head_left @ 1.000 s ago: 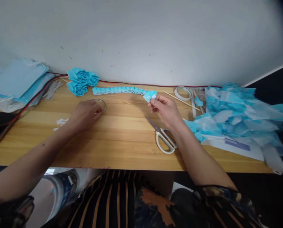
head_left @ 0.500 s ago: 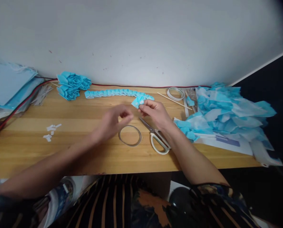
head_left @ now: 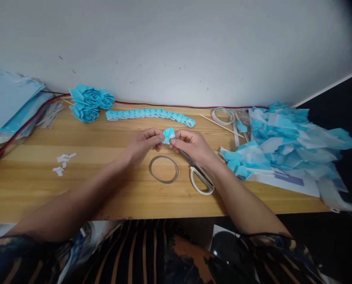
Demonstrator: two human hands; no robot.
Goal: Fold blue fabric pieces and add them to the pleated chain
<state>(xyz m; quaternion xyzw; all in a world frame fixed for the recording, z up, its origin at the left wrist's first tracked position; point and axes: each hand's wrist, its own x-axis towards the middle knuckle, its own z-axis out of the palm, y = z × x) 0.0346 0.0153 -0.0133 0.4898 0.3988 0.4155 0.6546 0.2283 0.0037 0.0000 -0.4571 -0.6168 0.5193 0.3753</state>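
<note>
Between my two hands is a small folded piece of blue fabric (head_left: 169, 134) with a white patch on its right side. My left hand (head_left: 143, 144) pinches its left edge, and my right hand (head_left: 192, 145) pinches the right edge. Just beyond them lies a row of overlapping folded blue pieces (head_left: 149, 113). Scissors with white handles (head_left: 201, 179) rest partly under my right hand and wrist. A thin grey ring of tape (head_left: 164, 169) lies on the table below my fingers. Several small white strips (head_left: 62, 161) are scattered at the left.
Blue fabric roses (head_left: 90, 102) sit at the back left, beside flat blue sheets (head_left: 12, 102) and a red-black cable. At the right are a tape roll (head_left: 223, 116), a thin wooden stick (head_left: 217, 125) and a heap of blue fabric pieces (head_left: 297, 142). A wall (head_left: 170, 51) stands behind the table.
My left hand has moved right and up to take hold of the folded blue piece's left edge. The piece has come slightly left and down and now looks more compact.
</note>
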